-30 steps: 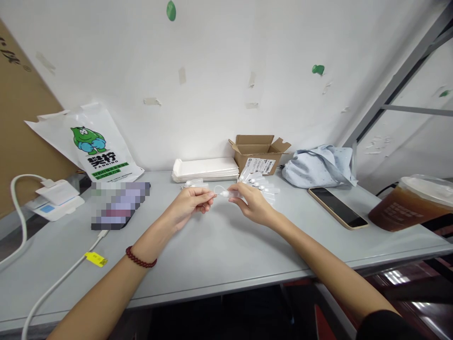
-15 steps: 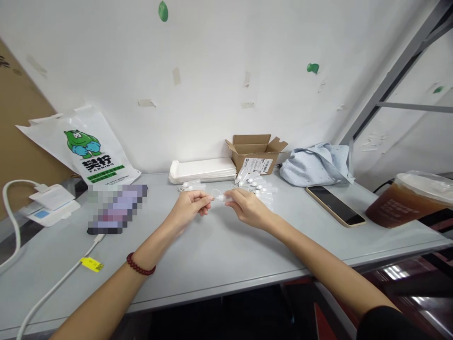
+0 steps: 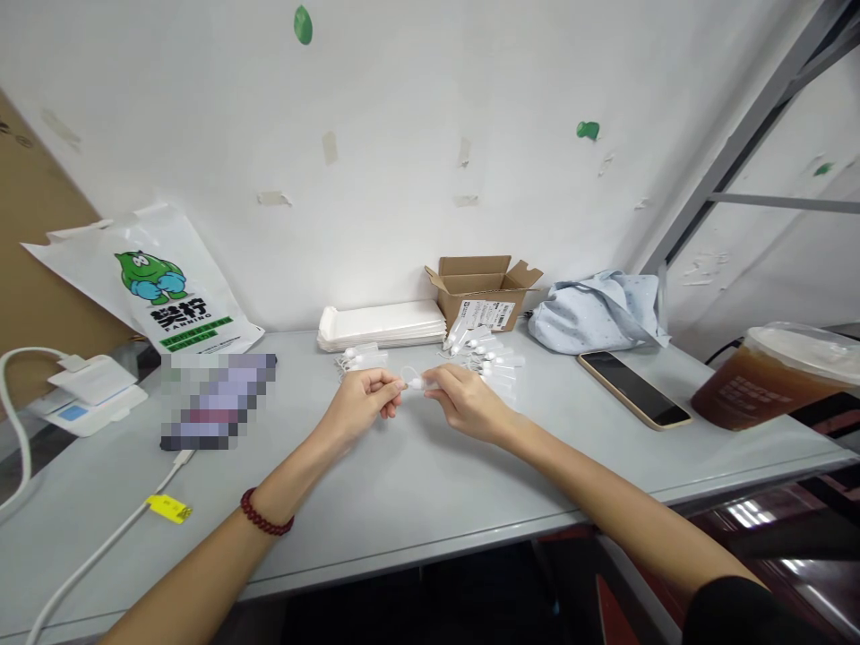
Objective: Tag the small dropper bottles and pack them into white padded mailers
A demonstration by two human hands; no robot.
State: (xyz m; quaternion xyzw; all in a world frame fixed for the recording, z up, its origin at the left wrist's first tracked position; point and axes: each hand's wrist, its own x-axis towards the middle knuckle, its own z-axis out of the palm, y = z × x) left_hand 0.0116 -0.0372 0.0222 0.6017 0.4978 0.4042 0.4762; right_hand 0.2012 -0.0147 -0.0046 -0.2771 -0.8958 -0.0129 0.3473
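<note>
Over the grey table (image 3: 417,484) my left hand (image 3: 363,405) and my right hand (image 3: 467,403) meet, both pinched on one small white tag with a thin loop (image 3: 415,382). The left fingers hold the loop end, the right fingers hold the clear body of the tag. Just behind my hands lies a pile of several similar clear tags with white ends (image 3: 487,356), and a few more tags (image 3: 356,358) lie to the left of it. A red bead bracelet (image 3: 263,517) is on my left wrist.
At the back stand a small open cardboard box (image 3: 482,287), a stack of white sheets (image 3: 382,324) and a pale blue cloth bag (image 3: 597,312). A phone (image 3: 632,389) and a lidded cup of brown drink (image 3: 772,381) are right; a white printed bag (image 3: 158,287), charger cable (image 3: 107,546) left.
My hands have shifted slightly left and lower in view and come a little closer together on the tag; the camera has turned a bit.
</note>
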